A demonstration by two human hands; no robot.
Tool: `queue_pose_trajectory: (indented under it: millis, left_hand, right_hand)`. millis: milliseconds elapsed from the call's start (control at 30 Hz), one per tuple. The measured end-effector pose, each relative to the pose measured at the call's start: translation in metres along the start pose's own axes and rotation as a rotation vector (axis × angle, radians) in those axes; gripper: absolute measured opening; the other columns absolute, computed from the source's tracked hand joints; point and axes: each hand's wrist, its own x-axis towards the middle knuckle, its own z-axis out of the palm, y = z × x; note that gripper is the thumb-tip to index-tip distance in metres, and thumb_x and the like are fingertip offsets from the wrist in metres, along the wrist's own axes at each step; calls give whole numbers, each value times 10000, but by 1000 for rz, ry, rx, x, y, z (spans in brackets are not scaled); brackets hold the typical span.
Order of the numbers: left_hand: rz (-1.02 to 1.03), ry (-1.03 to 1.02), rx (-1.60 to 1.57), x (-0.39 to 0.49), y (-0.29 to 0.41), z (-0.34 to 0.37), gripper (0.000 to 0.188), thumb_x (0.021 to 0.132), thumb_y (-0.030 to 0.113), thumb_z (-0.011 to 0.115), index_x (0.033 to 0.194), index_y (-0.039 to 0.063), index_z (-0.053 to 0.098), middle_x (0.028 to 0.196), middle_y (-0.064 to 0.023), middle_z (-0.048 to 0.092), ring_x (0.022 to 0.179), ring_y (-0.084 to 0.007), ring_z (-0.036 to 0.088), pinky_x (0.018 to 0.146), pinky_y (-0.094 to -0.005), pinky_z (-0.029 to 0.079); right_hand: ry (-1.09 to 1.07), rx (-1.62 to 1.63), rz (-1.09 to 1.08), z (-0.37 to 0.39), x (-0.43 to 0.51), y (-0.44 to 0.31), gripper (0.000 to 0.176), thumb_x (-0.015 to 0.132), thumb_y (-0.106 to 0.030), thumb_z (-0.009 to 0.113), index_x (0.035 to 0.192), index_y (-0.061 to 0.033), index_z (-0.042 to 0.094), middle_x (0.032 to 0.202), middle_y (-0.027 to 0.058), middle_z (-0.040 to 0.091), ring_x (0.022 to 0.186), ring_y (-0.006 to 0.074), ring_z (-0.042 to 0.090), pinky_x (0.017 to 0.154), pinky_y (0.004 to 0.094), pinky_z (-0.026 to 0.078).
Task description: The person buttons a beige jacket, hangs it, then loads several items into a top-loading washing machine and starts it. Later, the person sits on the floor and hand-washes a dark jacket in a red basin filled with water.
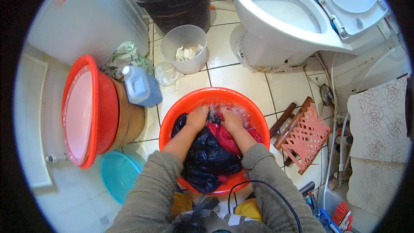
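Note:
In front of me stands a red-orange plastic basin (pixel 171 116) holding wet laundry and bubbly water. A dark, shiny padded garment (pixel 210 155) fills much of it, with a crimson part or cloth (pixel 223 136) along its right side. My left hand (pixel 196 118) is down in the far half of the basin, against the dark fabric. My right hand (pixel 232 119) lies opposite, beside the crimson cloth. Water splashes between the two hands. Froth and fabric hide the fingertips, so their grip does not show.
A blue liquid jug (pixel 145 87), stacked basins (pixel 106 116) and a turquoise basin (pixel 119 174) are on the left. Beyond are a clear bin (pixel 184 38), a black bucket (pixel 181 3) and a toilet (pixel 278 29). A wooden stool with pink webbing (pixel 307 136) lies tipped at right.

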Motion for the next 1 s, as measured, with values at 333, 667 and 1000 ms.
queue_pose_trajectory:
  millis: [333, 667, 1000]
  left_hand:
    - [125, 127, -476, -108, 66, -168, 588, 748, 116, 747, 1274, 94, 485, 1189, -179, 636, 1104, -393, 614, 915, -456, 508]
    - [410, -331, -365, -175, 66, -141, 593, 749, 440, 803, 1184, 91, 601, 1083, -178, 596, 1031, -362, 605, 920, -461, 474]
    - [-189, -155, -130, -101, 38, -64, 1205, 648, 448, 845, 1585, 200, 129, 1541, -238, 230, 1422, -436, 236, 1088, -627, 270]
  right_hand:
    - [250, 593, -314, -118, -103, -54, 223, 797, -50, 669, 1007, -35, 597, 951, 171, 620, 972, 368, 624, 850, 408, 494]
    - [23, 15, -214, -137, -120, -38, 606, 738, -471, 815, 1156, -108, 568, 1290, 244, 499, 1145, 407, 533, 960, 512, 431]
    - [-255, -273, -119, -50, -63, -57, 1104, 651, -463, 847, 1566, -362, 238, 1570, 247, 237, 1382, 524, 305, 1005, 716, 358]
